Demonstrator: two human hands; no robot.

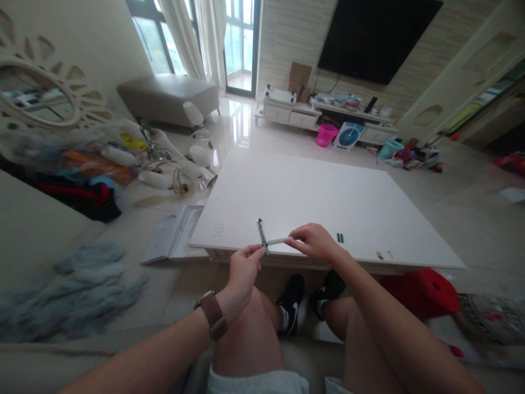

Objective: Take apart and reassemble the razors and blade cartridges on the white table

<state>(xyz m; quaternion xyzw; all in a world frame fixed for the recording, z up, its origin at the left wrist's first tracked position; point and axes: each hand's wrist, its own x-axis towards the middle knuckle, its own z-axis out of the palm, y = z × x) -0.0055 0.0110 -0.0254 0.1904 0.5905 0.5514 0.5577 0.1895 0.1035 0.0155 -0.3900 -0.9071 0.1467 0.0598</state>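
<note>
Smooth strip point(277, 241), smooth tabletop point(311, 191), glossy floor point(241, 131), fluffy cloth point(90, 290)

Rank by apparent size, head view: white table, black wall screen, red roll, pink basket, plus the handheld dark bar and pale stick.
1. White table
2. Black wall screen
3. Red roll
4. Pink basket
5. Dark bar and pale stick: too alike to rank, each partly covered.
</note>
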